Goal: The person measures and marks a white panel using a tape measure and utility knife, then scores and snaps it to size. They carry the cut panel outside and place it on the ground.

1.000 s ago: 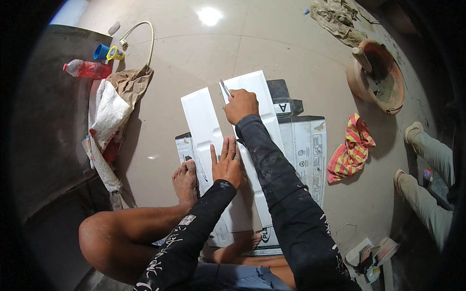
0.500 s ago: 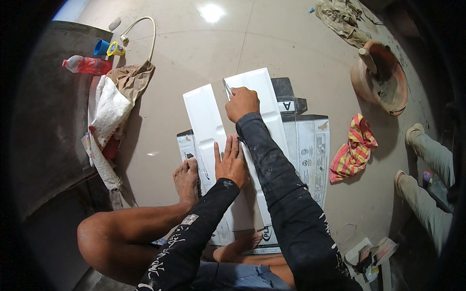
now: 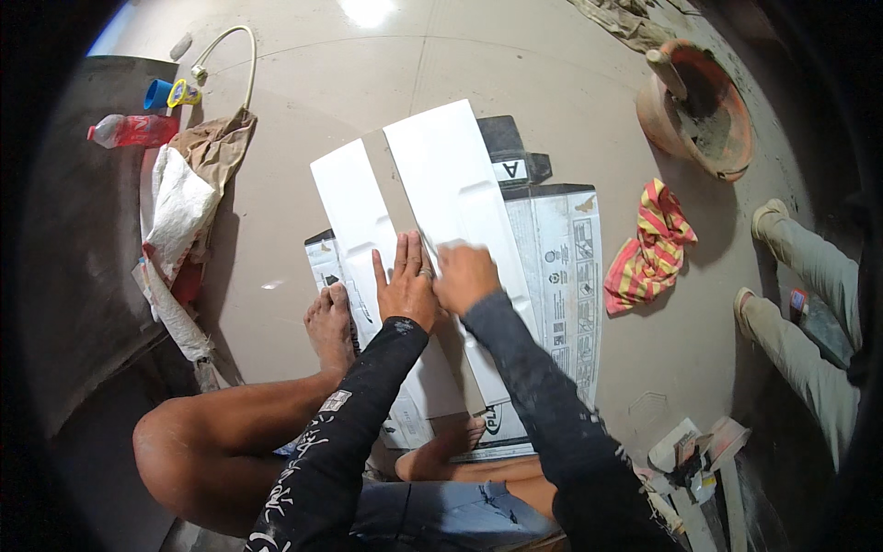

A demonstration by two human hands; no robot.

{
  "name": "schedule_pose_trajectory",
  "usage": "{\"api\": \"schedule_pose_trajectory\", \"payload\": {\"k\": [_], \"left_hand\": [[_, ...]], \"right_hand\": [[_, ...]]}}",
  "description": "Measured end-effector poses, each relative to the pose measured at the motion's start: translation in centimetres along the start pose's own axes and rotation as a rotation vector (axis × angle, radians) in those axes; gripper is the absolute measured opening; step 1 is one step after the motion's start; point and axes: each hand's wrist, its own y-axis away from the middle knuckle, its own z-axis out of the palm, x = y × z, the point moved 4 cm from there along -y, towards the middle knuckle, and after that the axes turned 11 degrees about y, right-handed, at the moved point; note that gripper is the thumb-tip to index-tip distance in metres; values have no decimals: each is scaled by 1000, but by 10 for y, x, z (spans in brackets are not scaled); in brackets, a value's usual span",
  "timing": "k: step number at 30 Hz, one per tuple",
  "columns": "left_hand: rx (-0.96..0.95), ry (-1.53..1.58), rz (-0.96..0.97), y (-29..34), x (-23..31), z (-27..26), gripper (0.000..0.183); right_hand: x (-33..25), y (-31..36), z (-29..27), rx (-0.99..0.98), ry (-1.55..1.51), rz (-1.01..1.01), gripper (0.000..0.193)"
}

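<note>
White glare [image 3: 366, 9] burns out a far patch of the glossy beige tiled floor [image 3: 543, 83]. The near left is dark, straight edges bend outward, and the bare right hand [image 3: 467, 278] is motion-blurred.

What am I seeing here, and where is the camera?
No machine arms here: these are a person's two bare hands, seen from above by a wide camera worn on the head. On the floor lies flattened cardboard, with white panelling and a grey-brown strip on top. The left hand lies on the strip, fingers spread. The right hand, just beside it, is blurred, so I can't tell what it holds. Off to the right are a red-and-yellow cloth and an orange-brown tub.
</note>
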Motion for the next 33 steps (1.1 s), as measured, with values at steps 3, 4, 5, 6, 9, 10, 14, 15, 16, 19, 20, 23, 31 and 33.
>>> {"api": "schedule_pose_trajectory", "payload": {"k": [3, 4, 5, 6, 9, 10, 14, 15, 16, 19, 20, 23, 31, 33], "left_hand": [[-226, 121, -102, 3, 0, 3, 93], [-305, 100, -119, 3, 1, 4, 96], [-380, 76, -134, 3, 2, 4, 99], [-371, 37, -129, 2, 2, 1, 103], [-202, 51, -89, -1, 4, -9, 109], [-197, 51, -84, -1, 4, -10, 107], [-284, 106, -109, 2, 1, -1, 102], [-256, 108, -96, 2, 0, 0, 101], [-250, 93, -90, 2, -1, 1, 100], [-232, 38, -73, 1, -3, 6, 97], [-179, 30, -57, 0, -3, 4, 96], [-234, 13, -68, 1, -1, 4, 99], [-250, 39, -86, 2, 0, -2, 101], [-213, -5, -79, 2, 0, 4, 83]], "right_hand": [[19, 97, 22, -228, 73, -1, 31], [25, 130, 26, -311, 84, 29, 34], [28, 161, 26, -321, 65, 15, 30], [35, 184, 27, -408, 71, 29, 26], [51, 211, 20, -525, 94, 39, 22], [52, 200, 12, -426, 86, 41, 22], [38, 98, -28, 24, -111, 46, 30], [30, 62, -35, 63, -100, 51, 30], [22, 28, -43, 108, -113, 62, 29], [-1, -50, -61, 209, -203, 72, 15], [-5, -70, -64, 157, -186, 63, 32], [-20, -105, -64, 123, -326, 145, 31], [-29, -134, -50, 21, -225, 169, 26], [-31, -139, -47, 14, -117, 153, 25]]}}
